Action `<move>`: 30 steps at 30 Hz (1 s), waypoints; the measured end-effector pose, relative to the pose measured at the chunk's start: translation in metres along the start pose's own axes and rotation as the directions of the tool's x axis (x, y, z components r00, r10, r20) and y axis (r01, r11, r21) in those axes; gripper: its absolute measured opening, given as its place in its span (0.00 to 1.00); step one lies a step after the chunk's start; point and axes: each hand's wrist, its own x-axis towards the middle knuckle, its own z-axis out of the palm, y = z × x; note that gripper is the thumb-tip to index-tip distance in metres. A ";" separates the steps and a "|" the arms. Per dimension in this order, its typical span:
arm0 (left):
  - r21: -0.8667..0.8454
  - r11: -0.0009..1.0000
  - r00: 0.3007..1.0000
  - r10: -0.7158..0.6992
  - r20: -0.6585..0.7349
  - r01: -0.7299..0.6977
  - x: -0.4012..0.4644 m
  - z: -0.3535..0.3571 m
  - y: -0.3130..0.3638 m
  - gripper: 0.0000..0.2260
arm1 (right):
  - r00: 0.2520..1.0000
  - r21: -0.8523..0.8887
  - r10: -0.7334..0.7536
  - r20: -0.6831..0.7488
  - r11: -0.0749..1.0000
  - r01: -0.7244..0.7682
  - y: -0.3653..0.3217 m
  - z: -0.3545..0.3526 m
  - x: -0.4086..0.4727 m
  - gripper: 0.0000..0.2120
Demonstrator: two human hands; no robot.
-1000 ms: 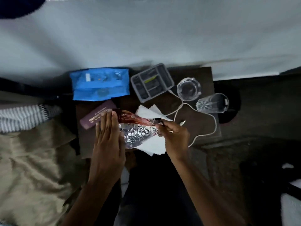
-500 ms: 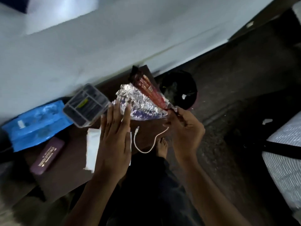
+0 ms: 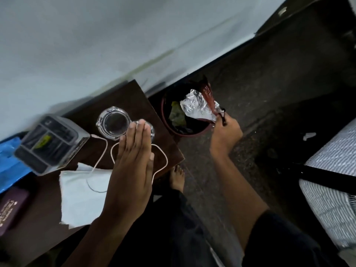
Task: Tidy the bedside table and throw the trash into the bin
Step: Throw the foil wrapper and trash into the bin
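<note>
My right hand [image 3: 224, 130] pinches a torn snack wrapper [image 3: 198, 106], red outside and silver foil inside, and holds it over the open mouth of the round dark bin [image 3: 167, 122] on the floor right of the table. My left hand [image 3: 133, 164] hovers flat above the dark wooden bedside table [image 3: 127, 97], fingers straight and together, holding nothing. Under its fingertips stand two clear glasses [image 3: 113, 124], one partly hidden. A white cable [image 3: 102, 153] loops across the table and over a white tissue [image 3: 81, 193].
A grey compartment tray [image 3: 50, 143] sits at the table's left, with a blue packet [image 3: 9, 162] and a maroon booklet [image 3: 11, 207] beyond it. My bare foot [image 3: 177, 180] rests on the floor beside the table. A striped fabric object [image 3: 335, 184] lies at the right.
My right hand has carried the wrapper off the table and rightward until it hangs over the bin. The left hand let go of it and stayed above the table. The view swung right.
</note>
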 end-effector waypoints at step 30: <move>-0.003 0.978 0.976 -0.207 -0.072 0.207 -0.022 -0.015 -0.037 0.25 | 0.935 -0.009 0.069 0.349 0.997 -0.070 -0.020 0.031 0.002 0.08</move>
